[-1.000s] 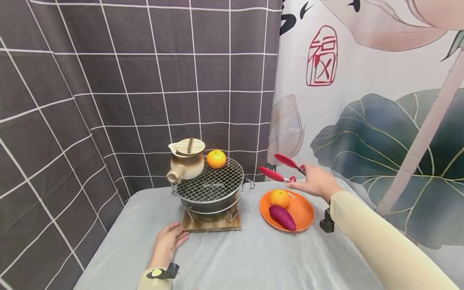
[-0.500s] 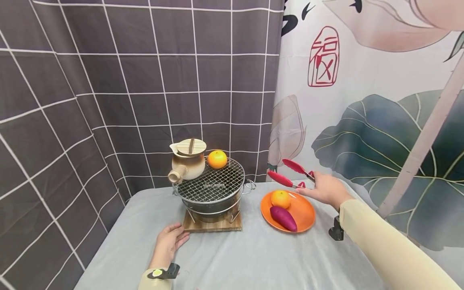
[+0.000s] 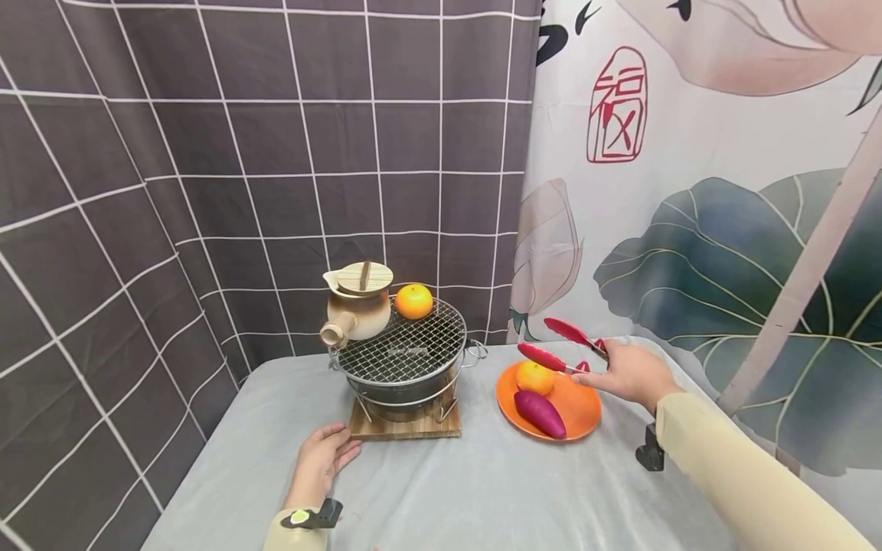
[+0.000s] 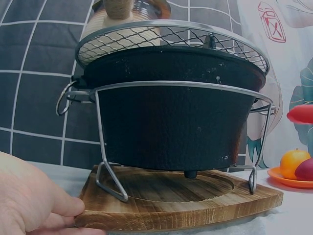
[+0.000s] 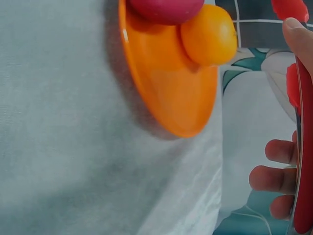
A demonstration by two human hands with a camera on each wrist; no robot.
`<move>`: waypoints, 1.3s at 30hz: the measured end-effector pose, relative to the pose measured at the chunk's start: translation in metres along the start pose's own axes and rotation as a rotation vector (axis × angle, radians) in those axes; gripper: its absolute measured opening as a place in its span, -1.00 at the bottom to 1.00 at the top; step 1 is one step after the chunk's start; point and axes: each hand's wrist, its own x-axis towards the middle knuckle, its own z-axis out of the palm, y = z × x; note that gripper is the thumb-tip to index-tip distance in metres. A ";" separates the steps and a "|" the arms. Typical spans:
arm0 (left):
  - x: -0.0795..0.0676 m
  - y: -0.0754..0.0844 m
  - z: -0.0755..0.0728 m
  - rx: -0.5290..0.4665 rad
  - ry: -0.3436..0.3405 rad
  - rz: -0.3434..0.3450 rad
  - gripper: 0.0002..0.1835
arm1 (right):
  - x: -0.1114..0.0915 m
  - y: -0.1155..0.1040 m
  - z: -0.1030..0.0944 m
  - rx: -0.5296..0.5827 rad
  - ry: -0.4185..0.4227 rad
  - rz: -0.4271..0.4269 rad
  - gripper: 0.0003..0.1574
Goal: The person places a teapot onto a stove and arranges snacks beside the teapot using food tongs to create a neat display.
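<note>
Right hand (image 3: 639, 375) grips spread red-and-metal tongs (image 3: 542, 357) near a plated round orange fruit (image 3: 535, 383); a gentle squeeze should suit. Left hand (image 3: 321, 461), fingers extended, touches a square brown wooden board (image 3: 413, 431).

Rests the left hand (image 3: 319, 461) at lower centre-left and grips with the right hand (image 3: 637, 373) at middle right, fingers (image 5: 269, 179) curled.

Left hand (image 4: 35, 199): touching a corner of the wooden board (image 4: 188, 216)
Black stove (image 4: 171, 127): in wire stand (image 4: 171, 83), right of the hand
Grill mesh (image 4: 173, 23): atop stove, above the hand
Orange plate (image 4: 292, 182): bearing orange fruit (image 4: 291, 163), far right of the hand
</note>
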 end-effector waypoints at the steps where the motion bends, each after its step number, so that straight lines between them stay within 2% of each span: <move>1: 0.000 0.000 0.000 0.001 -0.001 0.000 -0.54 | -0.001 0.000 0.001 0.009 -0.011 0.004 0.37; 13: 0.001 0.001 0.000 0.021 -0.017 -0.009 -0.39 | -0.002 0.002 0.020 0.058 -0.120 0.037 0.51; 21: 0.000 0.001 0.000 0.020 -0.028 -0.005 -0.34 | -0.002 0.003 0.032 0.060 -0.146 0.048 0.47; 39: 0.003 0.000 -0.001 0.004 -0.023 -0.019 -0.37 | 0.001 0.002 0.043 0.065 -0.174 0.080 0.45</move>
